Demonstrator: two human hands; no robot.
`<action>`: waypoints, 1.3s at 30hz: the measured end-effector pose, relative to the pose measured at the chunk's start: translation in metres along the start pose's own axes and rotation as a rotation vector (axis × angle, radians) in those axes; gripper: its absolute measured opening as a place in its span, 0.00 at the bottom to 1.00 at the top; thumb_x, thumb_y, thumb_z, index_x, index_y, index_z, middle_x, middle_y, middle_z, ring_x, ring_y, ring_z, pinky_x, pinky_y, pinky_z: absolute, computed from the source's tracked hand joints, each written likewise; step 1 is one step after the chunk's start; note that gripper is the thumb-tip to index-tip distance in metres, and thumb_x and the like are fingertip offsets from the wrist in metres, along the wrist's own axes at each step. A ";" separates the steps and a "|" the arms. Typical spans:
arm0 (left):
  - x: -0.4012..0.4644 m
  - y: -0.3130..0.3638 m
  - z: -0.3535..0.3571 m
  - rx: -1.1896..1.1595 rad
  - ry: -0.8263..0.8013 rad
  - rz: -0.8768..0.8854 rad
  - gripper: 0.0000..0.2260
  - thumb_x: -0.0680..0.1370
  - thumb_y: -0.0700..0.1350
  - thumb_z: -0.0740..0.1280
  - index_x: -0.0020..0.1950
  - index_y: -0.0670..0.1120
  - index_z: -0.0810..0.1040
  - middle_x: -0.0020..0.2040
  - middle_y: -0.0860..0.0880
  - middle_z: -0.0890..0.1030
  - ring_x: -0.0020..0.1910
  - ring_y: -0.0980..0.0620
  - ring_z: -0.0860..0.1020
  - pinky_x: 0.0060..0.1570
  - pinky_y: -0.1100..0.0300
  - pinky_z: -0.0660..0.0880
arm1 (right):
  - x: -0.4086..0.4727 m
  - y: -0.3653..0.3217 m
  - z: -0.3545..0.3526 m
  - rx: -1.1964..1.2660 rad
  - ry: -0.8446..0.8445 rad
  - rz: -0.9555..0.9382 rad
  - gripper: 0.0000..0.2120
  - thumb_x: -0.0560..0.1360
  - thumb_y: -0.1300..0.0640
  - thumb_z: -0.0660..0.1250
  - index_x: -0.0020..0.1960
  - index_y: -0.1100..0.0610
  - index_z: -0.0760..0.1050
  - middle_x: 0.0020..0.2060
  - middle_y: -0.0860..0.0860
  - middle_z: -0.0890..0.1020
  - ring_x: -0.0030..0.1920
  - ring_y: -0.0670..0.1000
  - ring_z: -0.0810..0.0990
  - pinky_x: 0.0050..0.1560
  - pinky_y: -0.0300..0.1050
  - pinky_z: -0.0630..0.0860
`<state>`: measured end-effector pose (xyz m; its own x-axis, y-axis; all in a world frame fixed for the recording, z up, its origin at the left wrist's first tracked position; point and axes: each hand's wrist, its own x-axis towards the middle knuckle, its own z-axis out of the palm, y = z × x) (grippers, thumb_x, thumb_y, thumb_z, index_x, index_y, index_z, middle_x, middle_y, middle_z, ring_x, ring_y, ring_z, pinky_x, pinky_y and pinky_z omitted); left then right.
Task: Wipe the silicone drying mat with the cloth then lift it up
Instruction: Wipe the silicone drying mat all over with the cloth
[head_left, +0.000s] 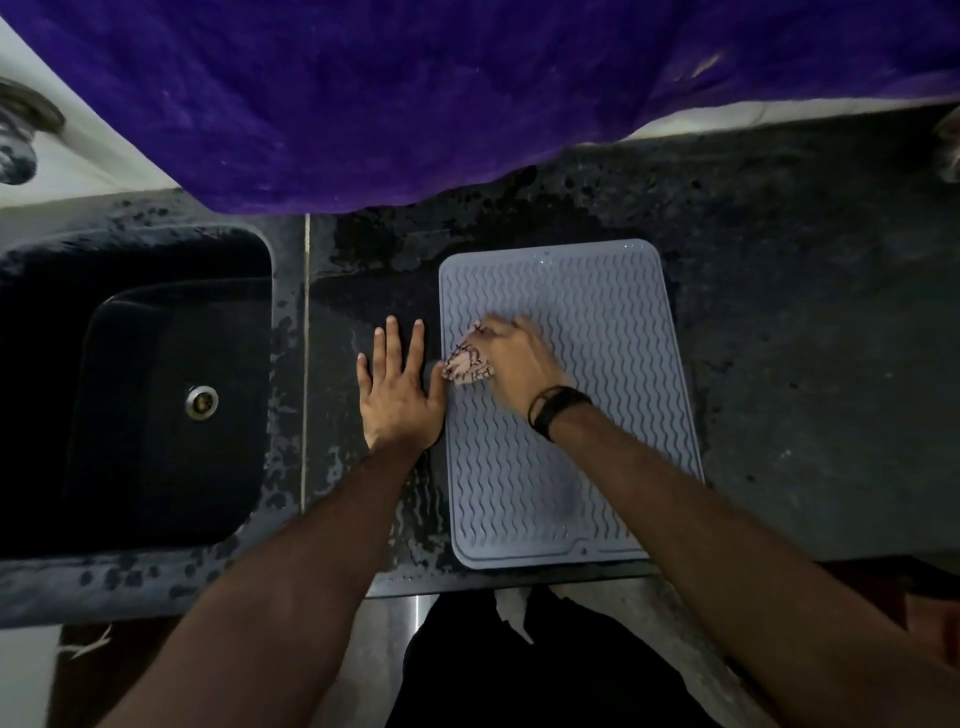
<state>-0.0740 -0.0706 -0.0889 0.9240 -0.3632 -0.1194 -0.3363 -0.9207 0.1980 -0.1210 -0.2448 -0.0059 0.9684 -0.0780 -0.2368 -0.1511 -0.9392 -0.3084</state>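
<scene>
From the head camera, the pale grey rectangular silicone drying mat with wavy ridges (571, 405) lies flat on the dark speckled stone counter (805, 312), just right of the black sink (156, 384). The right hand (511, 358) is closed on a crumpled light patterned cloth (467, 366) and presses it onto the mat near its left edge. The left hand (397, 392) rests flat with fingers spread, its thumb side touching that edge. Wiping well probably means steady strokes along the ridges, with the left palm pinning the mat.

A home kitchen is indicated by a dark stone counter (779, 312) and a sink (156, 389) left of the hands.
</scene>
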 end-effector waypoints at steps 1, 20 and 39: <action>0.000 0.000 0.001 0.003 0.002 0.000 0.30 0.83 0.64 0.42 0.84 0.56 0.46 0.84 0.48 0.46 0.82 0.48 0.44 0.80 0.43 0.46 | -0.001 0.000 0.003 -0.028 -0.013 -0.009 0.27 0.72 0.63 0.67 0.71 0.54 0.69 0.73 0.54 0.66 0.70 0.60 0.63 0.71 0.56 0.65; 0.001 -0.004 -0.003 -0.037 -0.055 0.042 0.34 0.81 0.67 0.43 0.84 0.54 0.46 0.84 0.47 0.44 0.82 0.47 0.42 0.80 0.44 0.41 | -0.078 -0.014 0.045 0.011 0.030 0.046 0.27 0.72 0.61 0.67 0.70 0.53 0.69 0.72 0.52 0.68 0.67 0.59 0.66 0.70 0.54 0.65; -0.003 -0.002 -0.013 -0.056 -0.111 0.059 0.34 0.82 0.66 0.48 0.84 0.53 0.44 0.83 0.45 0.40 0.82 0.46 0.39 0.79 0.43 0.39 | -0.158 -0.062 0.067 0.069 0.113 0.204 0.30 0.67 0.66 0.70 0.68 0.53 0.72 0.69 0.52 0.72 0.60 0.59 0.71 0.62 0.53 0.73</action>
<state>-0.0736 -0.0661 -0.0758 0.8761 -0.4329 -0.2124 -0.3758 -0.8889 0.2619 -0.2783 -0.1517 -0.0113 0.9319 -0.3044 -0.1975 -0.3554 -0.8753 -0.3279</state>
